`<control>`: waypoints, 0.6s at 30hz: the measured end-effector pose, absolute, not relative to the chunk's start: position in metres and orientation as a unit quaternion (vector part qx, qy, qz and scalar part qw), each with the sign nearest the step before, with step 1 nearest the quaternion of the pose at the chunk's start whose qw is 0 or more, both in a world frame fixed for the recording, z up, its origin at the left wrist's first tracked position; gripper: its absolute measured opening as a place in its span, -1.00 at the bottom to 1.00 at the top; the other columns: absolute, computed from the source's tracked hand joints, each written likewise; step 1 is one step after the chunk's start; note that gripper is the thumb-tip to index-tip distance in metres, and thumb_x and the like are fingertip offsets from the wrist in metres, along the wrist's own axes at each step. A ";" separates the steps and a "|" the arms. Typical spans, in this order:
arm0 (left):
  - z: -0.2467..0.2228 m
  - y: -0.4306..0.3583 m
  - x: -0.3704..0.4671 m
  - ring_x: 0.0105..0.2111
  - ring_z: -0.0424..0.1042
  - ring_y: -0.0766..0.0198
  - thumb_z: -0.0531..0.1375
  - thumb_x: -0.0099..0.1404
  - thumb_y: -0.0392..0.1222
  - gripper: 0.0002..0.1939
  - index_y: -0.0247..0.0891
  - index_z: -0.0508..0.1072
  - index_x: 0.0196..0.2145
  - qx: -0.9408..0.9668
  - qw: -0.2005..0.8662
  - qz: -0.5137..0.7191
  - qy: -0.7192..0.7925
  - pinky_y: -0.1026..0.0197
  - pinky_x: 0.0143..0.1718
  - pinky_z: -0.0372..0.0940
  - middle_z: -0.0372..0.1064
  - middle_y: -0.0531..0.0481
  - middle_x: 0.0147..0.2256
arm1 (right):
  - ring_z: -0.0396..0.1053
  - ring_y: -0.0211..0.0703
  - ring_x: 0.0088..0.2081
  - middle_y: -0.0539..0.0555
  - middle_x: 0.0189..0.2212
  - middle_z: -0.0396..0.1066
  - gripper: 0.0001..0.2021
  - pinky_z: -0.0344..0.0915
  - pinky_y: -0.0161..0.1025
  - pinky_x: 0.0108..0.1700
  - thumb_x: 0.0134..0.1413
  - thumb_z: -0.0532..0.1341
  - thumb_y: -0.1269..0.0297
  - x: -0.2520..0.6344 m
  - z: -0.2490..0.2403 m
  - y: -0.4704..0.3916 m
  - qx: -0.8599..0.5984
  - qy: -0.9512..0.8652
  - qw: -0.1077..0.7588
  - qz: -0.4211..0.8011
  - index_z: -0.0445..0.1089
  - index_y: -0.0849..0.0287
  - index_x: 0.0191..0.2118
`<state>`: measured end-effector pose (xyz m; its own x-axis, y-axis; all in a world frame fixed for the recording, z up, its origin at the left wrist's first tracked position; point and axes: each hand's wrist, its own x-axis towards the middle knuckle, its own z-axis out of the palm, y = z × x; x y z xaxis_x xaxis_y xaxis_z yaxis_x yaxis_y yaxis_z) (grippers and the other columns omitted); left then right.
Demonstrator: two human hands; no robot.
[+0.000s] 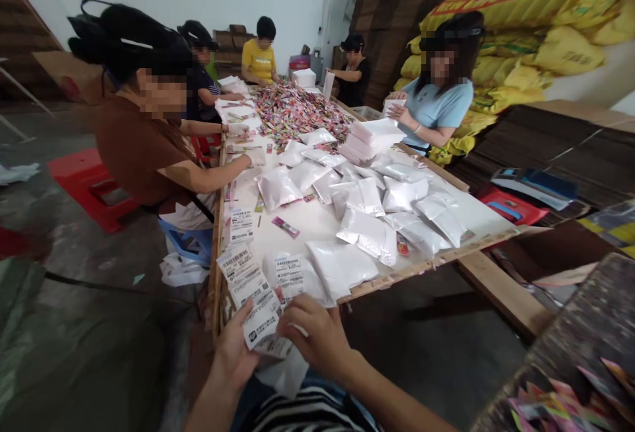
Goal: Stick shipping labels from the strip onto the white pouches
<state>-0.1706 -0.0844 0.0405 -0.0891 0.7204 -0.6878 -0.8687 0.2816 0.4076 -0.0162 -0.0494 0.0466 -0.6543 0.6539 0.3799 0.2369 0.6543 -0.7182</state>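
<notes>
A strip of printed white labels (248, 281) runs from the near left corner of the table down to me. My left hand (235, 347) is closed on its lower end, thumb on top. My right hand (311, 331) is beside it, fingers bent and pinched at the right edge of the labels; what exactly they pinch is too small to tell. Just beyond, a white pouch with a label (289, 272) lies at the table's near edge, next to a plump white pouch (342, 266). White backing paper (286, 372) hangs below my hands.
Many white pouches (360, 195) and a heap of colourful small packets (300, 111) cover the table (268, 247). A person in brown (133, 134) works at the left, one in light blue (441, 111) at the right. A red stool (94, 184) stands left.
</notes>
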 end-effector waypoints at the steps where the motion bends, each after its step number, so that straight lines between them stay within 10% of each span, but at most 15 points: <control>1: 0.037 -0.083 -0.173 -0.19 0.51 0.01 0.00 0.32 -0.29 -0.48 -0.48 0.15 0.21 -0.090 0.635 0.612 0.463 0.00 -0.19 0.43 0.51 -0.30 -0.17 | 0.32 -0.19 -0.18 0.05 -0.30 0.38 -0.89 0.26 -0.26 -0.13 0.17 0.15 0.30 -0.010 0.058 -0.044 -0.253 -0.841 0.343 0.333 0.39 0.11 -0.35; 7: 0.019 -0.079 -0.208 -0.24 0.52 0.22 0.03 0.29 -0.39 -0.45 -0.31 0.12 0.23 -0.112 0.429 0.691 0.571 0.29 -0.39 0.43 0.41 -0.20 0.02 | 0.26 -0.22 -0.32 0.03 -0.40 0.26 -0.75 0.22 -0.27 -0.22 0.28 -0.07 0.14 0.052 0.096 0.061 -0.382 -0.685 0.535 0.313 0.26 0.12 -0.28; 11: 0.026 -0.086 -0.211 -0.17 0.51 0.05 0.01 0.32 -0.30 -0.53 -0.45 0.21 0.17 -0.054 0.517 0.667 0.534 0.05 -0.22 0.45 0.49 -0.29 -0.14 | 0.28 -0.15 -0.27 0.10 -0.35 0.36 -0.71 0.22 -0.20 -0.14 0.21 0.00 0.14 0.054 0.033 0.114 -0.497 -0.773 0.301 0.253 0.34 0.22 -0.18; 18: 0.031 -0.098 -0.203 -0.13 0.48 -0.08 0.08 0.29 -0.25 -0.53 -0.49 0.27 0.13 -0.007 0.536 0.640 0.550 -0.09 -0.17 0.43 0.49 -0.33 -0.15 | 0.02 0.04 0.23 0.22 0.19 0.15 -0.44 -0.19 0.03 0.26 0.15 0.08 0.01 0.043 -0.053 0.082 -0.404 -0.892 0.176 0.105 0.16 0.16 0.21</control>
<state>-0.2026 -0.0983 0.0311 -0.4247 0.6787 -0.5991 -0.6942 0.1807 0.6967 0.0430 0.0822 -0.0525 -0.6127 0.7565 0.2286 0.6830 0.6524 -0.3285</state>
